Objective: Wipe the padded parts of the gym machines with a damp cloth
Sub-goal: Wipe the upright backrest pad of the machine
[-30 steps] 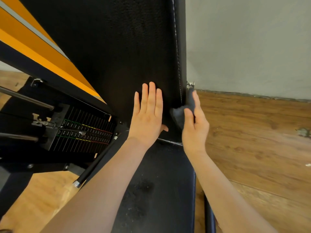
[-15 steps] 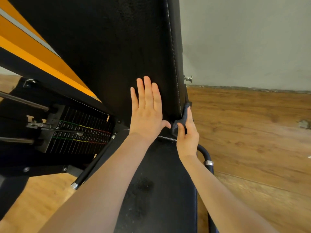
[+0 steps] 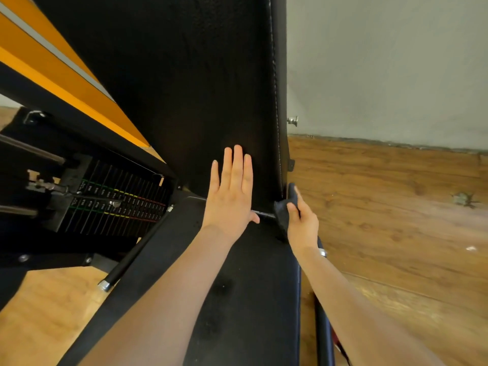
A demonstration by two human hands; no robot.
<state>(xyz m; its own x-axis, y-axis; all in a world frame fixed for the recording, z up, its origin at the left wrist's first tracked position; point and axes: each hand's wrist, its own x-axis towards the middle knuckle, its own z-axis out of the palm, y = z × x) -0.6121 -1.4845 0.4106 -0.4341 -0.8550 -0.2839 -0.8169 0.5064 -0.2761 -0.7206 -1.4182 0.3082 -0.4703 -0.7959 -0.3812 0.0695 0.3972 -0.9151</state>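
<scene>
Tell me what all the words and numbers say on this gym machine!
None can be read.
Weight stack: small white numbers on the plates beside green, yellow and red marks, too small and blurred to read.
Back pad, seat pad, cloth: no writing shows.

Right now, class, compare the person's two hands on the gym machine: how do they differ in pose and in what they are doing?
The left hand lies flat, fingers straight, on the front of the black back pad; the right hand is curled at the pad's right side edge. The left hand holds nothing; the right hand grips a dark cloth. The left hand sits slightly higher than the right. Both are bare and sit low on the pad, near the seat pad.
</scene>
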